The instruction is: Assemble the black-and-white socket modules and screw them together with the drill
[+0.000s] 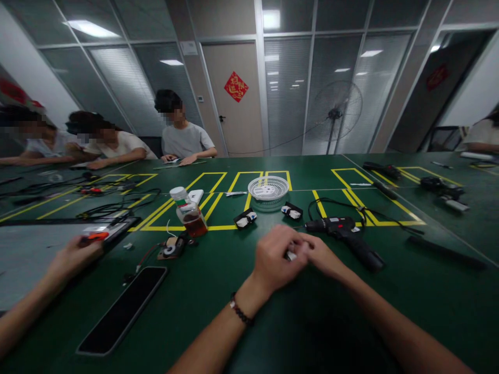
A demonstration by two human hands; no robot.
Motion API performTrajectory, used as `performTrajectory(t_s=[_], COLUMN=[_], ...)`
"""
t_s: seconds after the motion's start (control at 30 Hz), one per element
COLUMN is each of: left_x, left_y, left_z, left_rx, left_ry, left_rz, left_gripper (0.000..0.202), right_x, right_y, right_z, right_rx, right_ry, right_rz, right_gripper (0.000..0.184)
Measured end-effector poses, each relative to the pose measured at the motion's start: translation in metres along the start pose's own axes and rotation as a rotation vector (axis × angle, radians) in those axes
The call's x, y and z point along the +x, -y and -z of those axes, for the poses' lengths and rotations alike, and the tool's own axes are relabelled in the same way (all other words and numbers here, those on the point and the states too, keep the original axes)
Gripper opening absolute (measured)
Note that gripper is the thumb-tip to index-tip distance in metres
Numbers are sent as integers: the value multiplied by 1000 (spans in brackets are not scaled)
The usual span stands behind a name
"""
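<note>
My left hand [275,257], with a beaded bracelet at the wrist, is closed in front of me. My right hand [322,255] meets it, fingers bent and pressed against the left fingers. Between them shows a bit of a small whitish thing [290,255], mostly hidden by the fingers. Just beyond lie two small black-and-white pieces, one to the left [245,219] and another to the right [291,211]. A black power drill [343,234] rests on its side close to my right hand, its bit pointing left.
A white plastic basket [268,188] stands farther back. Left are a bottle of brown liquid [191,213], a small speaker-like part with wires [171,248] and a black phone [123,311]. At far left a co-worker's hand [78,257] holds something orange. Other people sit across the green table [187,322].
</note>
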State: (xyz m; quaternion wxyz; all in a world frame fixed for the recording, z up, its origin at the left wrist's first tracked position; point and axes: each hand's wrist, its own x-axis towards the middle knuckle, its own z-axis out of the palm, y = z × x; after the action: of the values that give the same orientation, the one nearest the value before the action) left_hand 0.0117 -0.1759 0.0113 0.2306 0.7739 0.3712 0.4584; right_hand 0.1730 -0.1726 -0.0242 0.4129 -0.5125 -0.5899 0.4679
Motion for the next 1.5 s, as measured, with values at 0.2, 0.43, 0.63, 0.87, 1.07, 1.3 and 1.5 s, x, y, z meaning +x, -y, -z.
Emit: performTrajectory(t_s=[0.2, 0.43, 0.63, 0.87, 1.07, 1.3, 1.5], left_x=[-8, -20, -20, -16, -18, -11, -12], left_y=[60, 59, 68, 79, 96, 101, 101], left_z=[4, -14, -12, -18, -5, 4, 5], left_rx=[-563, -800, -790, -867, -941, -1008, -993], left_ry=[-129, 139, 94, 89, -36, -133, -104], left_rz=[563, 618, 667, 695, 762, 789, 778], left_gripper=[51, 51, 49, 42, 40, 38, 37], right_x=[4, 8, 6, 14, 6, 2, 9], right_y=[-4, -14, -16, -25, -1, -44, -56], right_z=[0, -7, -14, -22, 50, 157, 168], right_rx=[288, 385, 409, 290, -394, -892, -940], right_ry=[-6, 6, 28, 22, -118, -205, -204], right_rz=[-10, -6, -6, 1, 97, -258, -294], right_gripper=[51, 49, 50, 53, 45, 62, 59])
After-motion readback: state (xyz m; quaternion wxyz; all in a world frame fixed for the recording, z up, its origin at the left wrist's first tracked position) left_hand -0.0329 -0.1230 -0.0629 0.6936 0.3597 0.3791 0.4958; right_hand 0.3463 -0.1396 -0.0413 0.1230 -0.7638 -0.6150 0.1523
